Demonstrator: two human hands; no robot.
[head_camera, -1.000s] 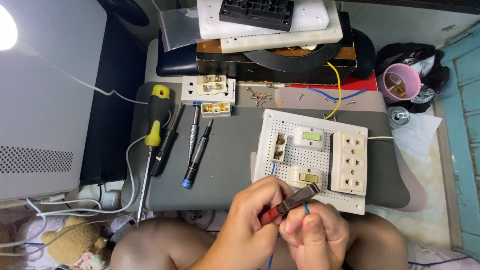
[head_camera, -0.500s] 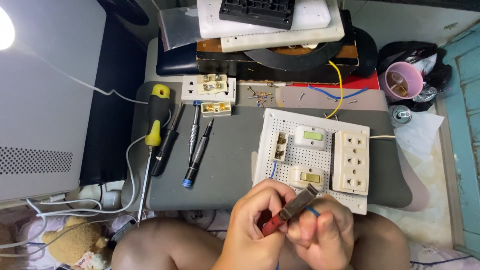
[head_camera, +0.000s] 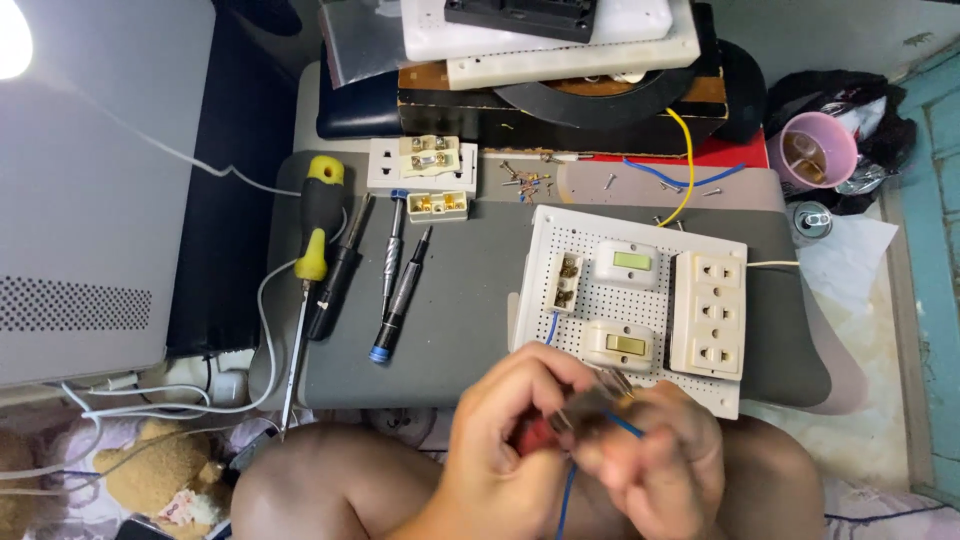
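Note:
My left hand (head_camera: 505, 440) grips a red-handled cutter tool (head_camera: 565, 415) just above my knees, at the near edge of a white perforated board (head_camera: 560, 230). My right hand (head_camera: 665, 465) pinches a thin blue wire (head_camera: 568, 490) that runs down between my legs and up towards a small terminal block (head_camera: 567, 282) on the board. Both hands are blurred and pressed close together around the tool's jaws. The board also carries two white switches (head_camera: 620, 345) and a cream triple socket strip (head_camera: 708, 315).
On the grey lap mat (head_camera: 450, 300) lie a yellow-and-black screwdriver (head_camera: 315, 225), three slimmer screwdrivers (head_camera: 395, 295), a white socket part (head_camera: 420, 165) and loose screws (head_camera: 530, 180). A pink cup (head_camera: 812, 150) stands at the right, stacked boards behind, a grey case at the left.
Both hands have shifted slightly down and closed tighter around the tool, which now looks more hidden and blurred. Everything on the mat stays put.

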